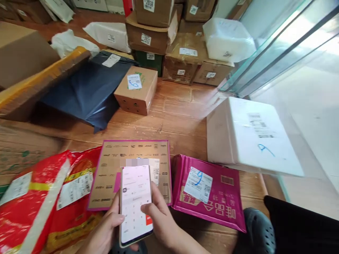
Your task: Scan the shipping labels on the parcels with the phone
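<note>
A smartphone (pixel 135 208) with a lit number keypad on its screen is held upright between both hands, low in the middle of the head view. My left hand (pixel 107 225) is closed round its left edge, thumb along the side. My right hand (pixel 161 218) grips the right edge, and its thumb lies over the screen near the keypad. Just behind the phone lies a flat brown carton (pixel 106 176) with a purple border, partly hidden by the phone. To the right rests a magenta parcel (pixel 222 197) with a white label marked in blue.
Red plastic parcels (pixel 34 197) lie at the left. Behind them are a dark blue bag (pixel 84 84) and a small brown box (pixel 143 95). A white box (pixel 259 134) stands right, by a glass door (pixel 265 49). Stacked cartons (pixel 182 67) line the back. A clog (pixel 261 229) shows lower right.
</note>
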`<state>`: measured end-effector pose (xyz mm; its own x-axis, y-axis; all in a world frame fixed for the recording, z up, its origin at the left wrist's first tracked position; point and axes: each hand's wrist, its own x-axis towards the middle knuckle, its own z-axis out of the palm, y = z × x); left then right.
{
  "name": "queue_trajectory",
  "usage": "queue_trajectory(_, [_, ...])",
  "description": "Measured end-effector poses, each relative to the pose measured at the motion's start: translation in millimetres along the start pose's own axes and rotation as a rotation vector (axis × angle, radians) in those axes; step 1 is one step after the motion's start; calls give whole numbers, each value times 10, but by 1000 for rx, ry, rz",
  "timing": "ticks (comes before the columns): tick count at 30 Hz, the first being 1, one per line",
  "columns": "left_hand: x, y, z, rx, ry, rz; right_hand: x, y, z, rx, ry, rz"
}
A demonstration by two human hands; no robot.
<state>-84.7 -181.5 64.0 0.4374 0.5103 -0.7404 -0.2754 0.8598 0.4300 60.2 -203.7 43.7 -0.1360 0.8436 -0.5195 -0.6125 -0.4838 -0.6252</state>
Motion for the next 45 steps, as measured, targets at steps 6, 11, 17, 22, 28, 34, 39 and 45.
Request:
queue_trajectory(6, [16,52,-57,-44,-11,-37,35,3,-31,15,16,-15])
queue_trajectory(11, [-37,17,43,43,-18,-12,-14,-76,5,30,16,23])
queue_trajectory(17, [4,27,100,133,-65,18,-15,-65,12,26,30,85])
queue_trajectory(22, [-16,42,119,184,-87,18,-29,18,16,18,77,54])
queue_trajectory(28, [4,25,117,174,-75,20,-13,108,-30,87,42,22])
queue_trajectory(34, [24,38,162,189,-63,18,-31,63,0,110,53,39])
queue_trajectory(39, [11,52,182,208,-29,1,-65,-28,78,131,122,83])
queue_trajectory(45, [16,-4,103,202,-60,24,-17,2,50,164,171,76])
